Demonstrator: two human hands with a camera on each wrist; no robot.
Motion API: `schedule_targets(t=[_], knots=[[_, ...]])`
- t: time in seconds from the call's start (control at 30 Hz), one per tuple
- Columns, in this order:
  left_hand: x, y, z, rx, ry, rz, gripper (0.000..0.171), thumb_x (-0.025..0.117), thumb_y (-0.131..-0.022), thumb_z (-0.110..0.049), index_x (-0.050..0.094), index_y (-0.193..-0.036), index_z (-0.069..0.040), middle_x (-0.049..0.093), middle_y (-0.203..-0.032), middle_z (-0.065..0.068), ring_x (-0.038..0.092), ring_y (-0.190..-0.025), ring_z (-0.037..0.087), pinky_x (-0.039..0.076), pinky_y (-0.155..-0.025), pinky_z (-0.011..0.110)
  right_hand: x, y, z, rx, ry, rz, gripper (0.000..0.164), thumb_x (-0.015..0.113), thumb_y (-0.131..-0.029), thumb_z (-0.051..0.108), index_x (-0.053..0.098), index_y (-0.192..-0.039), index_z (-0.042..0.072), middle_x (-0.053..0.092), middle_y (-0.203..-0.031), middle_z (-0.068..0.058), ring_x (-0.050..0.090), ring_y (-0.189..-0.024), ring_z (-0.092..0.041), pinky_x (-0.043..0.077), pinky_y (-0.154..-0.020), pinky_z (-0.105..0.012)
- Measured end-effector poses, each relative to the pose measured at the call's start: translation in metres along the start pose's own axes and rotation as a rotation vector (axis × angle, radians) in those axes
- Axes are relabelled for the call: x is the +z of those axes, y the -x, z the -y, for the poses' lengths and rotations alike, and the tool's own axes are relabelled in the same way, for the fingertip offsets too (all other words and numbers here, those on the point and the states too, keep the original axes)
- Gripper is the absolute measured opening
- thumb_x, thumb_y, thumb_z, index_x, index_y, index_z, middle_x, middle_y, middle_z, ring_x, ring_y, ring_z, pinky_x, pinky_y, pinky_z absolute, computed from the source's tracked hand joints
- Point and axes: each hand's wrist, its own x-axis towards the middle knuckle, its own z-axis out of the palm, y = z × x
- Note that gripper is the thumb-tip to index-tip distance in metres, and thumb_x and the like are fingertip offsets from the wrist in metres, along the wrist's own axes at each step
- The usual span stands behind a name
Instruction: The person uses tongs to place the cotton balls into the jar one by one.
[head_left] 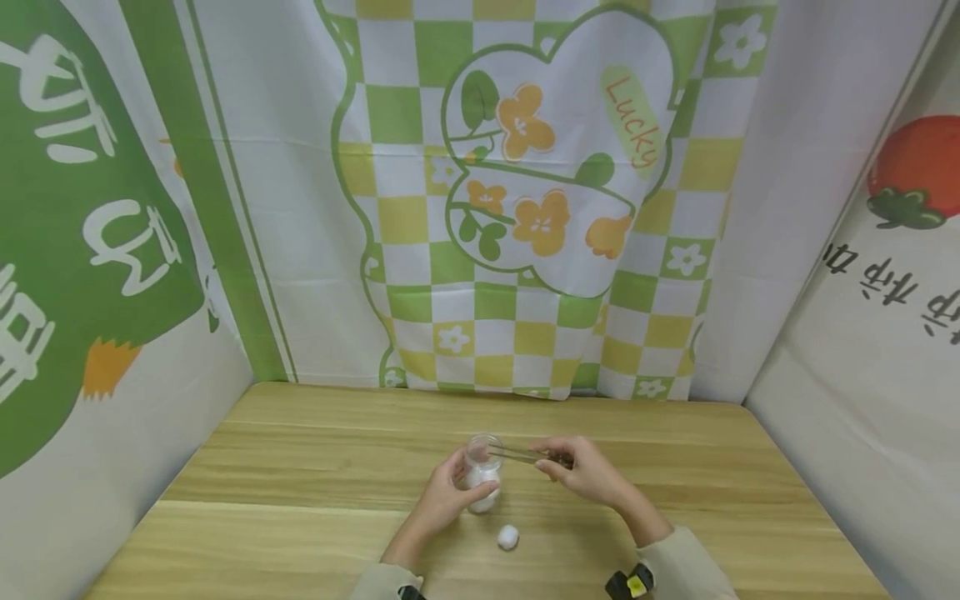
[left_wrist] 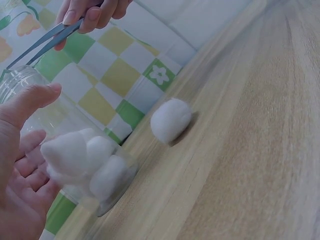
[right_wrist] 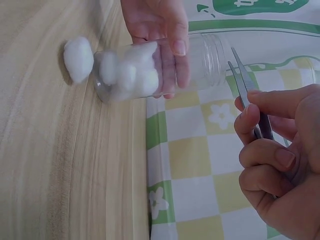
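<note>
A clear glass jar (head_left: 484,440) stands upright on the table, several white cotton balls (right_wrist: 135,72) heaped in its lower half. My left hand (head_left: 442,498) grips it from the side, thumb across the front and fingers behind. My right hand (head_left: 581,471) pinches a pair of metal tweezers (right_wrist: 241,82) between thumb and fingers. The tips lie at the jar's mouth, slightly apart, nothing between them in the right wrist view. One loose cotton ball (left_wrist: 171,120) sits on the table beside the jar's base, on the near side.
The wood-grain table (head_left: 337,442) reaches back to a hanging cloth (head_left: 420,275) with green and yellow checks and flowers. Printed cloth walls (head_left: 840,333) close in the left and right sides. A dark band with a yellow mark (head_left: 636,583) is on the right wrist.
</note>
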Motion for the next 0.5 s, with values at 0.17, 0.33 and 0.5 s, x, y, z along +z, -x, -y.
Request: schedule_targets(t=[0.17, 0.33, 0.5], knots=[[0.001, -0.002, 0.001, 0.010, -0.001, -0.025, 0.068, 0.072, -0.086, -0.021, 0.040, -0.141, 0.002, 0.047, -0.145, 0.025, 0.040, -0.139, 0.042, 0.029, -0.119, 0.056, 0.000, 0.003, -0.001, -0.008, -0.005, -0.003, 0.027, 0.062, -0.092, 0.010, 0.066, -0.114, -0.005, 0.066, -0.073, -0.013, 0.050, -0.059, 0.005, 0.044, -0.048, -0.014], [0.002, -0.001, 0.001, 0.006, -0.004, -0.033, 0.066, 0.073, -0.085, -0.020, 0.043, -0.139, 0.003, 0.048, -0.143, 0.026, 0.042, -0.138, 0.043, 0.031, -0.119, 0.056, -0.001, 0.009, -0.003, 0.010, -0.030, 0.009, 0.028, 0.061, -0.093, 0.012, 0.065, -0.116, -0.005, 0.067, -0.078, -0.014, 0.049, -0.060, 0.006, 0.044, -0.048, -0.015], [0.002, -0.001, 0.001, 0.004, 0.001, -0.041, 0.066, 0.073, -0.085, -0.020, 0.043, -0.139, 0.004, 0.048, -0.143, 0.027, 0.042, -0.138, 0.043, 0.031, -0.119, 0.056, -0.001, 0.014, -0.004, 0.004, -0.071, 0.009, 0.030, 0.061, -0.093, 0.012, 0.064, -0.116, -0.007, 0.066, -0.079, -0.016, 0.051, -0.062, 0.005, 0.047, -0.051, -0.015]])
